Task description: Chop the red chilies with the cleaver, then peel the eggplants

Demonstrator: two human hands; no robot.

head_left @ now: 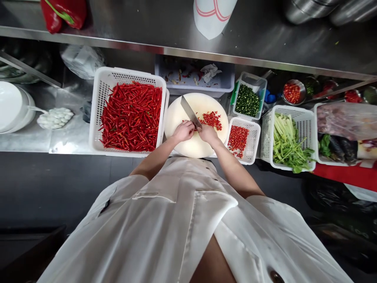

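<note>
My right hand (208, 133) grips the handle of a cleaver (190, 110), whose blade slants up and left across a round cutting board (176, 108). Close to the blade, my left hand (184, 131) is closed with its fingertips down on the board, pressing red chilies that show only in small bits around the fingers. A small pile of chopped red chilies (212, 120) lies on the board right of the blade. Left of the board stands a white basket (98, 106) full of whole red chilies (132, 118). At the board's right, a smaller white basket (252, 137) holds chopped chilies (238, 139).
Behind the board is a grey-blue bin (194, 88) with scraps. A clear container of chopped green chilies (246, 100) and a basket of green stalks (284, 137) stand to the right. A steel shelf (147, 35) overhangs the back. White bowls (11, 104) sit far left.
</note>
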